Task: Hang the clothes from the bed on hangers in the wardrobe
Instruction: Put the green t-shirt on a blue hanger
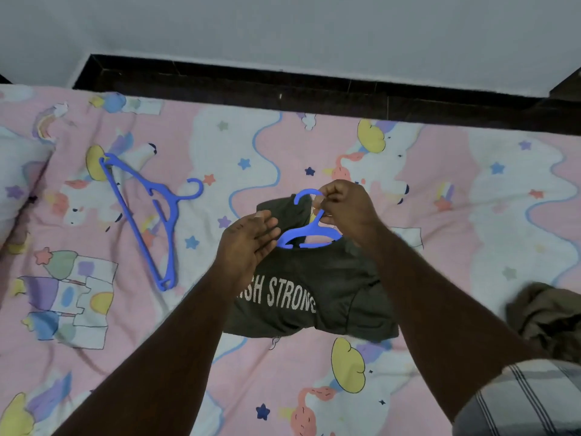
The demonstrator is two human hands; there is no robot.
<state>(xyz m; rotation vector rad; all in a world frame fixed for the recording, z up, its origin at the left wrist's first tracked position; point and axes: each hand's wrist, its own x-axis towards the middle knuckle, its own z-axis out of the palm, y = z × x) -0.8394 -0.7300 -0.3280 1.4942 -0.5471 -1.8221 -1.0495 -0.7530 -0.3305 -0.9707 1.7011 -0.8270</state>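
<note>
Bed (471, 357), pink unicorn-print sheet, fills most of the view; wall and dark bed frame (283, 86) at the far edge. No wardrobe in sight.

Dark grey T-shirt (330, 294) w/ pale "…SH STRONG" lettering lies crumpled mid-bed, between both forearms. A blue plastic hanger (309, 231) sits at its collar: shoulders partly inside the neck opening, hook sticking up and out past the fabric. A 2nd blue hanger (138, 215), bare, lies flat on the sheet well to the left. Olive-brown garment (544, 313) bunched at the right edge, no hanger on it.

Progress, my read: early. 1st shirt approx. threaded but not yet lifted, nothing hung; olive piece untouched; spare hanger prob. meant for it. Carrying to the wardrobe all still to do.

Right hand (345, 209): fingers curled tight, pinching the hanger's neck just below the hook, wrist bent down, forearm coming in from lower right. Left hand (248, 243): fingers straight and relaxed, palm turned inward, tips at the left shoulder of the hanger and the collar edge; can't tell if touching. It grips nothing.
</note>
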